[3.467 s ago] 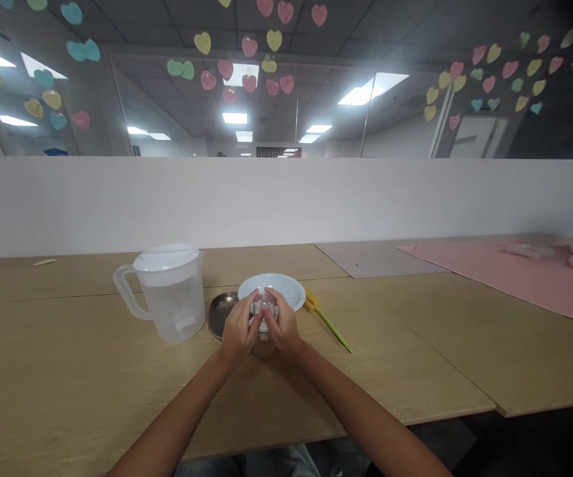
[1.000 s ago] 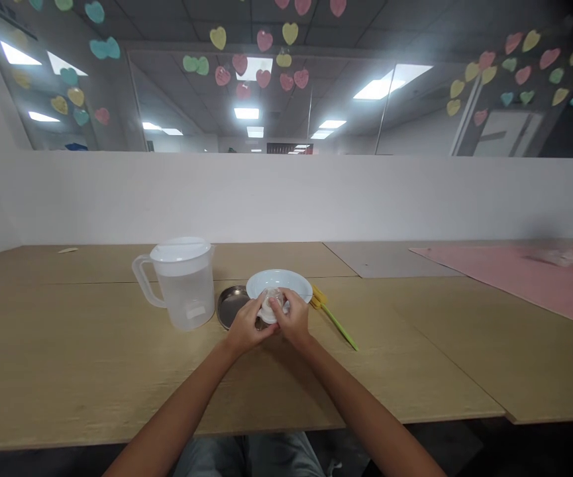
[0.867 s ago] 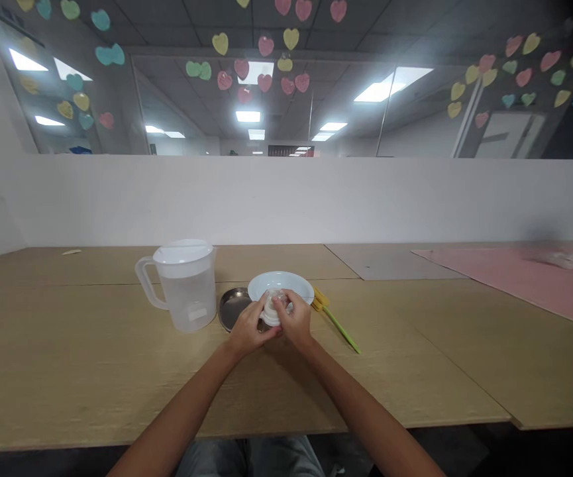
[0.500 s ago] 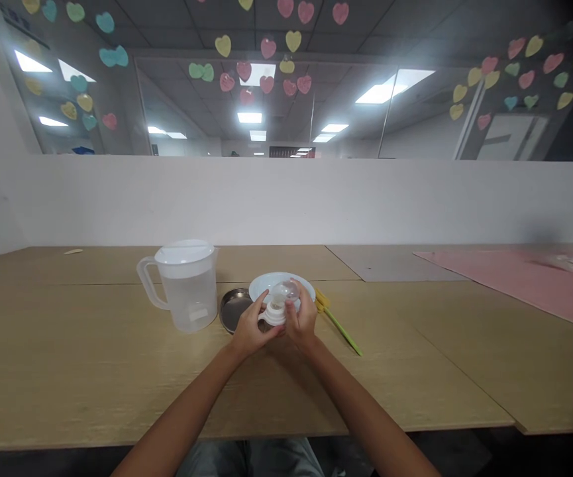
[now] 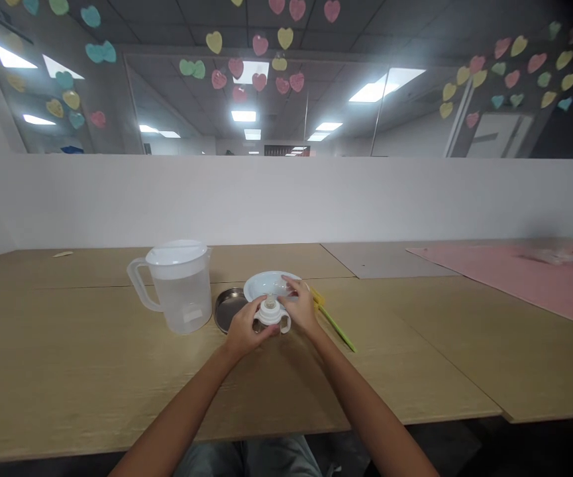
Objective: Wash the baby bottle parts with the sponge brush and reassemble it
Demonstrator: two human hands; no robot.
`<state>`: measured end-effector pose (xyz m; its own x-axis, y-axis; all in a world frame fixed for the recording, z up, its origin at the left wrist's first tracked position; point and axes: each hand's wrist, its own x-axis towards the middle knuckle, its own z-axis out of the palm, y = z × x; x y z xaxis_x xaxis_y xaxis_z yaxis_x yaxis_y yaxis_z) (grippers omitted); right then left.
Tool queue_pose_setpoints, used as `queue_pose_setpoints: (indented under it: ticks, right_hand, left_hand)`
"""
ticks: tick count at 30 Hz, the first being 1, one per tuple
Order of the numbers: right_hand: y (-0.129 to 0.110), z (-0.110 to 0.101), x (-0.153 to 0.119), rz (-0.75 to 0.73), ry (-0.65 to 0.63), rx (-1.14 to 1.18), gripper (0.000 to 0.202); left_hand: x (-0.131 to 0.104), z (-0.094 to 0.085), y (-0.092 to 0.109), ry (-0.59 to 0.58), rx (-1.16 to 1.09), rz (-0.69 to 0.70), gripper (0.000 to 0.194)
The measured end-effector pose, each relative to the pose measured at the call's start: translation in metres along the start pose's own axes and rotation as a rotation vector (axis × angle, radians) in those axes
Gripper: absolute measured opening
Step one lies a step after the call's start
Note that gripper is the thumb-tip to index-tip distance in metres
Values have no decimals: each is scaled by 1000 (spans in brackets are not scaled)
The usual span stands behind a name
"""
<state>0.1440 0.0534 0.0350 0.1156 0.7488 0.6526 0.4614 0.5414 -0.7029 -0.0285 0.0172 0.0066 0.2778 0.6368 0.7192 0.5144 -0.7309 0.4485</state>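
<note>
My left hand (image 5: 244, 331) is closed around the side of a baby bottle (image 5: 269, 315) with a white collar, a loop handle on the right and a pale nipple on top. The bottle's lower part is mostly hidden by my fingers. My right hand (image 5: 300, 306) is just right of the nipple, fingers and thumb curved around a clear domed cap (image 5: 285, 290), faint against the bowl behind. A white bowl (image 5: 254, 287) stands right behind both hands. Left of the bottle lies a round dark metal dish (image 5: 222, 311), partly covered by my left hand.
A translucent lidded pitcher (image 5: 185, 301) holding clear liquid stands on the left. A green-handled brush with a yellow head (image 5: 336, 326) lies right of my right hand. Farther right, a pink mat (image 5: 509, 271) and a grey sheet (image 5: 380, 262) cover the wooden table (image 5: 92, 371).
The clear cap has come away from the bottle's top, and the nipple now shows. My right hand has shifted slightly up and away from the bottle. The whole view has moved a little.
</note>
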Motion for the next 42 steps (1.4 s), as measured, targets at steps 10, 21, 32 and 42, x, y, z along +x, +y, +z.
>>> queue_pose_setpoints:
  ticks: [10, 21, 32, 42]
  right_hand:
    - [-6, -2, -6, 5, -161, -183, 32]
    - [-24, -10, -8, 35, -93, -446, 44]
    - [-46, 2, -17, -180, -332, 33, 24]
    - [-52, -22, -6, 105, -695, 356, 46]
  left_hand:
    - [1, -1, 0, 9, 48, 30, 56]
    - [2, -4, 4, -18, -9, -13, 57]
    - [8, -2, 4, -15, -328, -254, 87]
    - [11, -7, 4, -131, -624, -368, 89]
